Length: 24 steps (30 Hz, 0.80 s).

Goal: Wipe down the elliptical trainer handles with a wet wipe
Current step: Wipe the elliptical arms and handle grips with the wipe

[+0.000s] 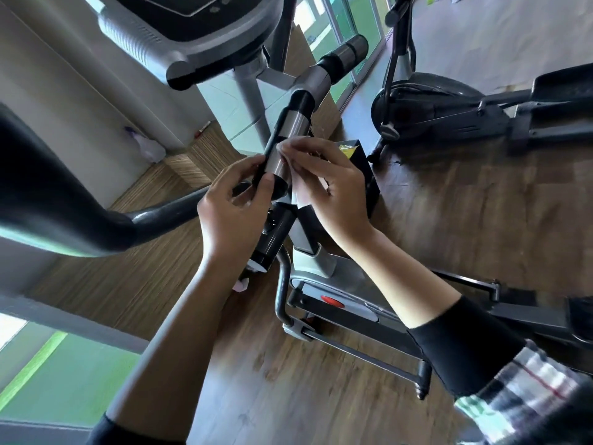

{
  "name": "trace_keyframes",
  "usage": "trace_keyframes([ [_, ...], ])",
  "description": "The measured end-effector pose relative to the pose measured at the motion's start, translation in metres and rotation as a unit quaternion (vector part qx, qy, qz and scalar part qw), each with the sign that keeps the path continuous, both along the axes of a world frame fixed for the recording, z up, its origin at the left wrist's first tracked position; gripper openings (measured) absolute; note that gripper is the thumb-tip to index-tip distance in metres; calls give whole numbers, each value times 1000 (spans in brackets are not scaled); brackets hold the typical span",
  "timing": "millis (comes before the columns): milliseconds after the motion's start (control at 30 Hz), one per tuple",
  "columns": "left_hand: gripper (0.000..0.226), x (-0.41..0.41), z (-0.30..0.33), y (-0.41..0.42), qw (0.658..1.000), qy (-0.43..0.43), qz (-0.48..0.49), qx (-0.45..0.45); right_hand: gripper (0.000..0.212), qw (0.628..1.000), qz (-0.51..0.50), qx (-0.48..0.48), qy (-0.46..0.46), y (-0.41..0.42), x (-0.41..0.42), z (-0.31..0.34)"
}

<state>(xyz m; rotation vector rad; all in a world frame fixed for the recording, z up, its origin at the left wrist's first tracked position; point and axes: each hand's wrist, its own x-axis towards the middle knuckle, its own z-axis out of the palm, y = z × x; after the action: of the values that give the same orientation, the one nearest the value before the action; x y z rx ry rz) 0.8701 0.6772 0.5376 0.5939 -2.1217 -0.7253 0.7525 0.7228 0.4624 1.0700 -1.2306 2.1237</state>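
Running up the middle of the view, the elliptical handle (pixel 288 146) is gripped near its black end cap by the curled fingers of the left hand (pixel 236 200). A white wet wipe (pixel 300 184) is pinched in the right hand (pixel 330 184) and pressed against the handle's metal section. The console (pixel 192 24) is seen above, wooden floor (pixel 288 380) below.

Handle (pixel 284 146): smooth brushed-metal sleeve with a dull sheen, matt black plastic strip and end cap. Wipe (pixel 300 187): thin white, soft, cloth-like sheet. Floor (pixel 449 220): wood-look planks, visible grain, slight gloss. Console (pixel 192 30): grey and glossy black plastic. Sleeve (pixel 465 342): matt black fabric.
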Motion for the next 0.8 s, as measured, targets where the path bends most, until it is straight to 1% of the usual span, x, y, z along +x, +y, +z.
trace_keyframes([
  [67,23,1,1,1,1000,0,2,3,18,999,-8,18,26,0,-6,7],
  [167,23,2,3,3,1000,-3,2,14,19,993,0,88,75,-1,-23,25],
  [233,24,3,3,3,1000,-1,4,21,20,988,-6,116,100,2,-28,28],
  [400,22,5,2,3,1000,1,7,27,18,996,19,65,62,10,-11,12],
  [467,23,6,2,4,1000,2,5,29,19,996,17,72,47,7,-12,14],
  [600,25,8,3,4,999,-1,3,41,20,997,13,79,-23,6,-19,23],
  [800,26,12,2,5,998,11,-9,64,18,997,6,76,-30,16,21,10],
])
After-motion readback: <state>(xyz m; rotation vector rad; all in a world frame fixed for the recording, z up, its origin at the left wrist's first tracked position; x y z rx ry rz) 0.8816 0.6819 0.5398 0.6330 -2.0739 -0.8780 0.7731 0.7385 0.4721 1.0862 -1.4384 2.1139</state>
